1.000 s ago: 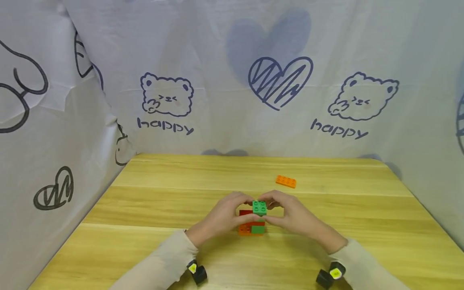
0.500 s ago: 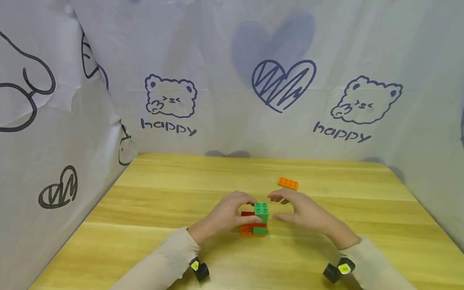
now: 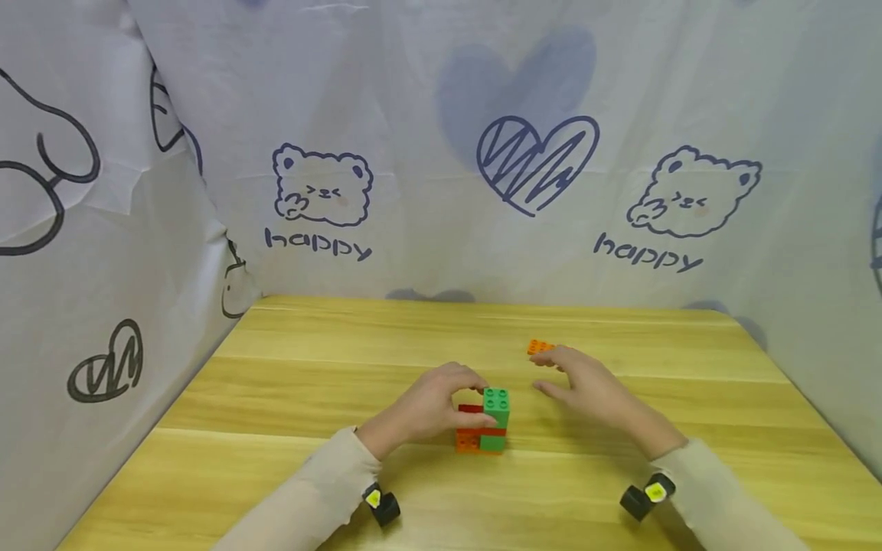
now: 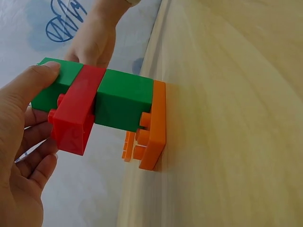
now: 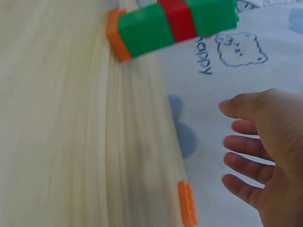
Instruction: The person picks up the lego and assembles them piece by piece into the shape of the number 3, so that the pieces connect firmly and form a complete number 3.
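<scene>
A stack of toy building bricks stands upright on the table: a studded orange brick (image 4: 157, 125) at the bottom, then a green brick (image 4: 125, 97), a red brick (image 4: 75, 111) that juts out to the left, and another green brick (image 3: 496, 399) on top. With thumb and fingers, my left hand (image 3: 430, 402) grips the top green brick from the left. My right hand (image 3: 589, 386) holds nothing; its fingers are spread and bent in the right wrist view. Its fingertips overlap a flat loose orange brick (image 3: 540, 347) in the head view, behind the stack.
The wooden table (image 3: 331, 329) reaches back to a white cloth (image 3: 413, 191) printed with hearts and bears. More cloth hangs on the left and right sides. Each wrist wears a black camera band (image 3: 381, 505).
My right hand has left the stack and moved right and back toward the loose orange brick. My left hand keeps its grip, and the stack stays in place.
</scene>
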`<state>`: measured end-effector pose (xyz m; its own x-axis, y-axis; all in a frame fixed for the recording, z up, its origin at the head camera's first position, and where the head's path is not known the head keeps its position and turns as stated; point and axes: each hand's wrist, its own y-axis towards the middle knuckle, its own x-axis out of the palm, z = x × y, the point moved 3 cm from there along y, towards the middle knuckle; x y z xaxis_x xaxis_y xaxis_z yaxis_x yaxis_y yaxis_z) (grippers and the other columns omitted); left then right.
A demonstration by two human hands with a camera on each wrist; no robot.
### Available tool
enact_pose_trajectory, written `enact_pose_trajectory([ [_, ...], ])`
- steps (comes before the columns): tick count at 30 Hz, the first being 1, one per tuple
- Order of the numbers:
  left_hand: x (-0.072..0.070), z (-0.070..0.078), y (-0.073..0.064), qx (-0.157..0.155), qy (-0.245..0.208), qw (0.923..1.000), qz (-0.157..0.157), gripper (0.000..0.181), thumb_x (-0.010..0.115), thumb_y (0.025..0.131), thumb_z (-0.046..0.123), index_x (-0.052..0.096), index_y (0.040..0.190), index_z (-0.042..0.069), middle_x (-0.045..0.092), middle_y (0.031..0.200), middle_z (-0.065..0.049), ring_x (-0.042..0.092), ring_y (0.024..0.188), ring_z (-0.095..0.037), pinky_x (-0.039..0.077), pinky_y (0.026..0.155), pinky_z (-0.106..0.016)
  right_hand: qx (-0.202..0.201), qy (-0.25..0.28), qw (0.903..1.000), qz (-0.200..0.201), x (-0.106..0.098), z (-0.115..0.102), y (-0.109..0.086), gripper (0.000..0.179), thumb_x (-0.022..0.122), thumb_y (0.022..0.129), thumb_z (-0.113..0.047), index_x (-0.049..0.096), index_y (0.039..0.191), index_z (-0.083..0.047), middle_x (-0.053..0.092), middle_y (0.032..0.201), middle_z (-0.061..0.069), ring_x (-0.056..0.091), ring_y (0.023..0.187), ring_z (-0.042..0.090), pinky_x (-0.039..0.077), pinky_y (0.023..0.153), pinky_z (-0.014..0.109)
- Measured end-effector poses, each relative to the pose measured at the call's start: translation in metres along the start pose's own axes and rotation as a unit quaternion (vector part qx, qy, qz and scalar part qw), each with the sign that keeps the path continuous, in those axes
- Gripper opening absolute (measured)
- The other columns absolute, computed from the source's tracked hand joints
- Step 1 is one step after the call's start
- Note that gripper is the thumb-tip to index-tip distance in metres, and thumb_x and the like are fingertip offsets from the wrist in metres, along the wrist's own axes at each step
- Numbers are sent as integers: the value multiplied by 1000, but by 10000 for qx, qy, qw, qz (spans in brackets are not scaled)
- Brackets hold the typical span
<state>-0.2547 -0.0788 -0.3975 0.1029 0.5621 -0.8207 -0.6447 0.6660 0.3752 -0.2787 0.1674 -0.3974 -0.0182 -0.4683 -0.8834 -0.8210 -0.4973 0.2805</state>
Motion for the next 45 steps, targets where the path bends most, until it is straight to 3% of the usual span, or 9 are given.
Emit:
enact_pose_trajectory([
  [8,0,1,5,212,169,9996,106,42,80,80,42,71,109,12,68,106,5,60,99,-14,49,87,-26,257,-211,9992,232,-5,24,10,42,68,94,-24,60,128,-1,60,126,16,56,116,35,44,98,53],
  [13,-1,2,6,169,289,9994,91,42,79,81,43,72,110,13,69,108,4,58,102,-12,48,91,-28,346,-475,9980,222,-5,36,16,45,65,95,-27,57,133,-3,59,128,16,53,119,37,39,102,54],
  [17,-3,4,8,182,424,9989,64,44,78,82,45,72,111,13,68,110,4,58,105,-13,47,94,-29,321,-716,9968,179,-5,43,20,49,67,94,-28,56,134,-2,59,128,18,53,118,38,40,101,54],
  [29,-2,5,12,630,812,9946,169,45,76,83,46,73,110,12,69,108,2,59,103,-14,47,94,-29,444,-1155,9923,-32,6,71,29,47,68,94,-28,59,129,2,60,121,20,56,112,40,43,98,54],
  [39,0,3,7,718,739,9945,212,45,77,82,46,74,109,11,70,106,2,59,101,-14,48,92,-27,469,-1206,9915,-117,17,78,35,45,67,93,-28,61,125,3,60,120,22,56,109,41,43,97,55],
  [45,-2,2,1,533,617,9966,137,44,77,82,44,73,110,11,69,108,2,58,103,-14,47,92,-27,529,-1167,9917,-102,20,73,38,45,67,93,-28,61,125,3,60,119,21,57,109,40,43,97,54],
])
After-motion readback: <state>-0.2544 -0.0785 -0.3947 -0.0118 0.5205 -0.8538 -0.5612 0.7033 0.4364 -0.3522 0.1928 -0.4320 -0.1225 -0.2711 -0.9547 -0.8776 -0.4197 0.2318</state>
